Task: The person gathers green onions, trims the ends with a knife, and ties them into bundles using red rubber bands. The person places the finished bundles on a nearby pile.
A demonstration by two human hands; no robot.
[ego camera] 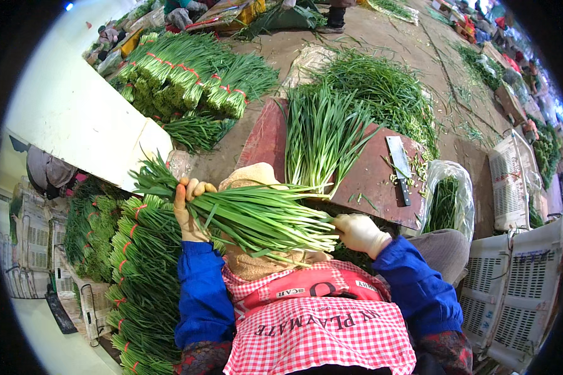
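Observation:
My left hand, in a stained pale glove, grips a loose bunch of garlic chives near its leafy end. The bunch lies across my lap over a tan cloth, its pale stem ends pointing right. At those ends my right hand, in a white glove, has its fingers closed on the stems; how many it pinches is hidden. Another loose heap of chives lies on a reddish-brown board in front of me. On that board's right side rests a cleaver among short cut stem pieces.
Bundles tied with red bands stand stacked at left and front left. A loose chive pile spreads beyond the board. To the right are a clear plastic bag and white plastic crates. A white panel borders the left; other people sit farther off.

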